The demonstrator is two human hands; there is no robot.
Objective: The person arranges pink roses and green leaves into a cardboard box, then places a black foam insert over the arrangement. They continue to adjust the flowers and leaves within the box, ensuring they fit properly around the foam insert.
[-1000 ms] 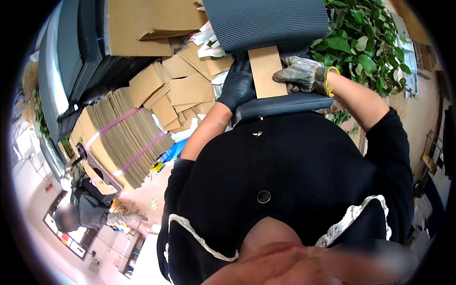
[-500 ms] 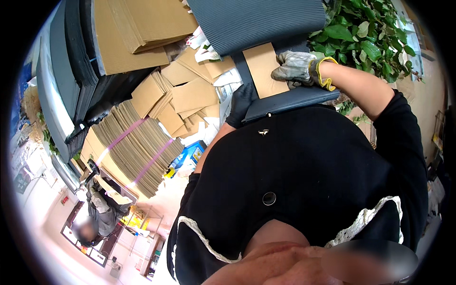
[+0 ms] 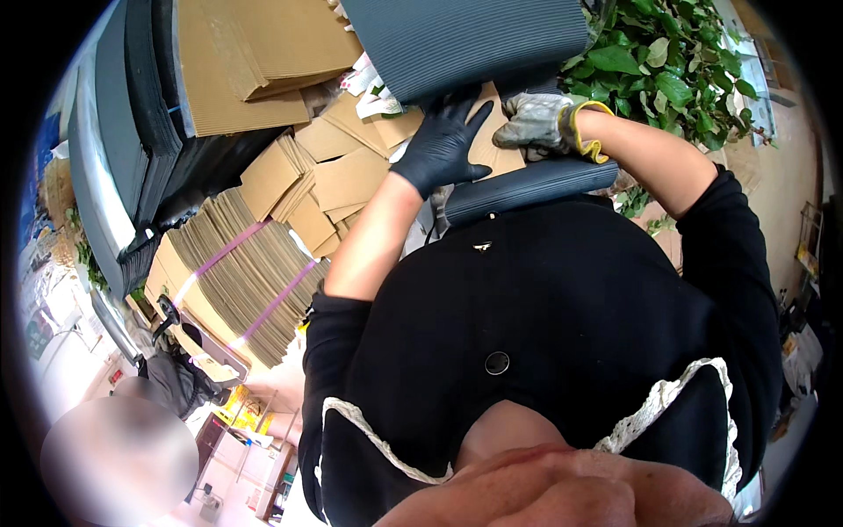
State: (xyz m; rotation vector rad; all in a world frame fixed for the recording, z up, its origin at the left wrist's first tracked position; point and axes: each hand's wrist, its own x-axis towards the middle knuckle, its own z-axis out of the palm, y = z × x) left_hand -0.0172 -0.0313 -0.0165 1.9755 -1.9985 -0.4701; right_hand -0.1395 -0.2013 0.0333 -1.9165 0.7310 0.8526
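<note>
A small tan cardboard piece [image 3: 502,160] lies on dark grey corrugated sheeting in front of my body. My left hand [image 3: 443,145], in a black glove, is spread over its left side with thumb and fingers apart. My right hand [image 3: 534,121], in a dirty grey work glove with a yellow-edged cuff, rests on its right side. Those fingers are drawn together; anything inside them is hidden. Nearest me, the edge of a dark ribbed sheet [image 3: 531,186] curves upward. A larger ribbed sheet [image 3: 465,48] stands just beyond my hands.
Loose cardboard pieces [image 3: 351,176] lie left of my left arm, beside a strapped cardboard stack [image 3: 241,272]. Large brown sheets [image 3: 272,53] and dark sheets [image 3: 132,132] stand at the far left. Leafy branches [image 3: 667,75] fill the far right. Another person [image 3: 180,382] is at the lower left.
My left hand has moved up from the near left edge onto the cardboard and spread out. The near ribbed sheet now curls up. My right hand has barely moved. The other person has shifted.
</note>
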